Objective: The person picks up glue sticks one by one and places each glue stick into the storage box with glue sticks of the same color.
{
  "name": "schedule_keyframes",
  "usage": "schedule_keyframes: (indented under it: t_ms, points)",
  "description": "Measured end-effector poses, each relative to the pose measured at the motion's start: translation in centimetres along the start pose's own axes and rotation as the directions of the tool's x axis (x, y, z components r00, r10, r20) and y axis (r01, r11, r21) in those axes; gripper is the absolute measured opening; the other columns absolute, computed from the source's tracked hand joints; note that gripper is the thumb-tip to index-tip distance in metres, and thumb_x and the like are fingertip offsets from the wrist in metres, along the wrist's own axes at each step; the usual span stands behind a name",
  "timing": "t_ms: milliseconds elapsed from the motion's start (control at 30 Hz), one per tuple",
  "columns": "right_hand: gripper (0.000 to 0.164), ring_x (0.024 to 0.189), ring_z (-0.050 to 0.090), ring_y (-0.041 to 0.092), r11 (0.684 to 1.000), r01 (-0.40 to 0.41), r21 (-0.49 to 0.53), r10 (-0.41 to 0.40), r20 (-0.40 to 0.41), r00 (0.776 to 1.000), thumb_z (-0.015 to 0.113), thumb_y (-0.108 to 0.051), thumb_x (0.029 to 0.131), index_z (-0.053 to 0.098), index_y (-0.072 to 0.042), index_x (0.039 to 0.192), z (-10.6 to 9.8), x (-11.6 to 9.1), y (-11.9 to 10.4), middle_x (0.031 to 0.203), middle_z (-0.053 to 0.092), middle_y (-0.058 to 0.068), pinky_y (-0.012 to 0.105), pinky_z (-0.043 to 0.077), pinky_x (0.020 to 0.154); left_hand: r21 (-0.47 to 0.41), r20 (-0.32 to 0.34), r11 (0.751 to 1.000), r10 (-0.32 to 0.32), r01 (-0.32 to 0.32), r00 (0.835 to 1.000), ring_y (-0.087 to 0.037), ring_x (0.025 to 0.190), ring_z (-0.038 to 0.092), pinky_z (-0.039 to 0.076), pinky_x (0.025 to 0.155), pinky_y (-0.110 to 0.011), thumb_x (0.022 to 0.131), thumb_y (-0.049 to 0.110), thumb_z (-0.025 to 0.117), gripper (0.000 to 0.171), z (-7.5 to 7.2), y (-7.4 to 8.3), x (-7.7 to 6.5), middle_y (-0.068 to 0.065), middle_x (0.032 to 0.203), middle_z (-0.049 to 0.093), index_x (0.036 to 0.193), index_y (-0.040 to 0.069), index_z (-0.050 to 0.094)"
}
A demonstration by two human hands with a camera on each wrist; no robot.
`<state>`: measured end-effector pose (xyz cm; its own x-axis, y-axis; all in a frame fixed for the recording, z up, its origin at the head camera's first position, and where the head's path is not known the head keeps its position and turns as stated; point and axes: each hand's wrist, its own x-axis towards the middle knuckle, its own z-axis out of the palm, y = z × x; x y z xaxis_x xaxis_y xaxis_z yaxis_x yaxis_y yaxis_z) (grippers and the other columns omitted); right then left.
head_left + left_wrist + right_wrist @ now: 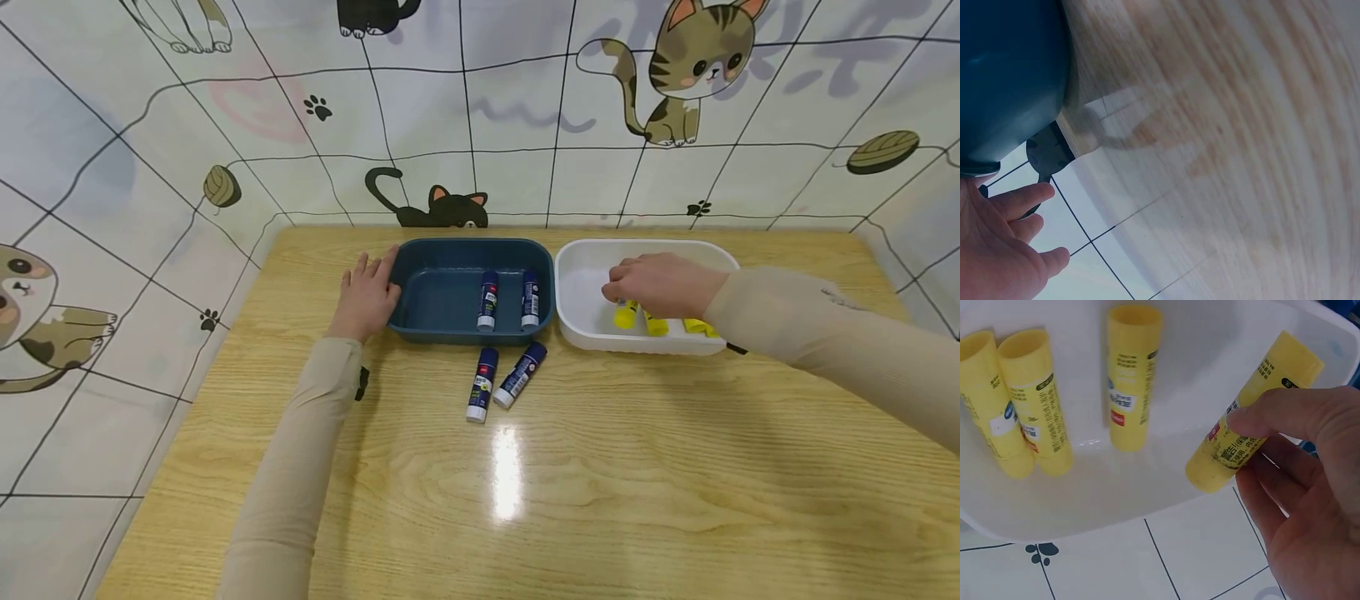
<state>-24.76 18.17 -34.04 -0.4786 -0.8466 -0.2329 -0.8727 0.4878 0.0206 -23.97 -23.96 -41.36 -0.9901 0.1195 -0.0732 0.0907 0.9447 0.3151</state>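
The left hand [365, 298] is located at the left end of the blue bin [435, 298], against its rim. Its visible fingers are extended and spaced, not wrapped round anything; this placement probably serves to steady the bin. The left wrist view shows only part of the hand, so any pressure cannot be confirmed.

The blue bin stands on the worktop [420, 500]. Within its right half are a first blue stick [488, 302] and a second blue stick [530, 300], roughly parallel; the walls presumably limit rolling. In front of the bin lie a third blue stick [482, 385], nearly straight, and a fourth blue stick [521, 375], slanted, with its cap near the front wall. Being round and unwalled, these two could roll.

The white bin [581, 283] sits immediately right of the blue bin. Above its floor, at the end nearer the blue bin, the right hand [667, 282] pinches a yellow stick [1222, 447] round the barrel, thumb opposing fingers. This grip leaves both ends exposed and the stick tilted. Farther from the blue bin rest three spare sticks [1129, 378], one alone and two paired. The hands are well apart.
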Motion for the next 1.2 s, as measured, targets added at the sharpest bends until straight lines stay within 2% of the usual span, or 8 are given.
schedule_keyframes:
  t_ms: [267, 533, 767, 933, 1200]
  points:
    - [0.028, 0.072, 0.049, 0.021, 1.000, 0.009, -0.025, -0.006, 0.104, 0.995, 0.073, 0.012, 0.076, 0.060, -0.011, 0.084, 1.2, 0.9, 0.9, 0.082, 0.057, 0.003, 0.036, 0.048, 0.066, 0.000, 0.011, 1.000, -0.001, 0.001, 1.000, -0.036, 0.145, 0.002, 0.002, 0.112, -0.058, 0.101, 0.020, 0.032, 0.060, -0.1, 0.0, 0.0, -0.024, 0.153, 0.026, 0.157, 0.017, 0.009]
    - [0.031, 0.067, 0.045, 0.019, 0.999, 0.015, 0.032, -0.019, 0.136, 0.991, 0.064, 0.018, 0.077, 0.057, -0.012, 0.081, 2.4, 0.8, 1.5, 0.077, 0.051, -0.001, 0.036, 0.045, 0.061, 0.007, 0.006, 1.000, -0.003, 0.003, 1.000, -0.035, 0.145, 0.002, 0.003, 0.112, -0.058, 0.101, 0.020, 0.032, 0.061, -0.1, 0.0, 0.0, -0.023, 0.153, 0.027, 0.157, 0.017, 0.010]
    - [0.024, 0.069, 0.045, 0.019, 0.998, -0.026, 0.051, 0.017, 0.165, 0.986, 0.069, 0.011, 0.080, 0.059, -0.011, 0.082, 3.2, 0.4, 2.0, 0.077, 0.053, -0.001, 0.036, 0.045, 0.064, 0.009, 0.013, 1.000, -0.010, 0.009, 1.000, -0.035, 0.146, 0.002, 0.002, 0.112, -0.058, 0.101, 0.020, 0.032, 0.061, -0.1, 0.0, 0.0, -0.023, 0.153, 0.027, 0.157, 0.017, 0.009]
    - [0.021, 0.069, 0.044, 0.020, 0.997, -0.055, 0.061, 0.043, 0.189, 0.981, 0.065, 0.009, 0.083, 0.058, -0.011, 0.079, 3.1, -0.1, 2.0, 0.075, 0.051, -0.001, 0.036, 0.043, 0.064, 0.012, 0.012, 1.000, -0.012, 0.012, 1.000, -0.035, 0.146, 0.002, 0.002, 0.112, -0.058, 0.101, 0.019, 0.033, 0.061, -0.1, 0.1, 0.0, -0.023, 0.153, 0.027, 0.157, 0.017, 0.009]
    - [0.023, 0.067, 0.048, 0.022, 0.992, -0.109, 0.069, 0.095, 0.181, 0.979, 0.057, 0.012, 0.082, 0.064, -0.007, 0.093, 2.5, -0.5, 2.1, 0.083, 0.058, 0.004, 0.038, 0.048, 0.064, 0.011, 0.003, 1.000, -0.010, 0.010, 1.000, -0.034, 0.146, 0.002, 0.003, 0.112, -0.058, 0.101, 0.020, 0.033, 0.060, 0.0, 0.2, -0.1, -0.023, 0.153, 0.028, 0.157, 0.017, 0.010]
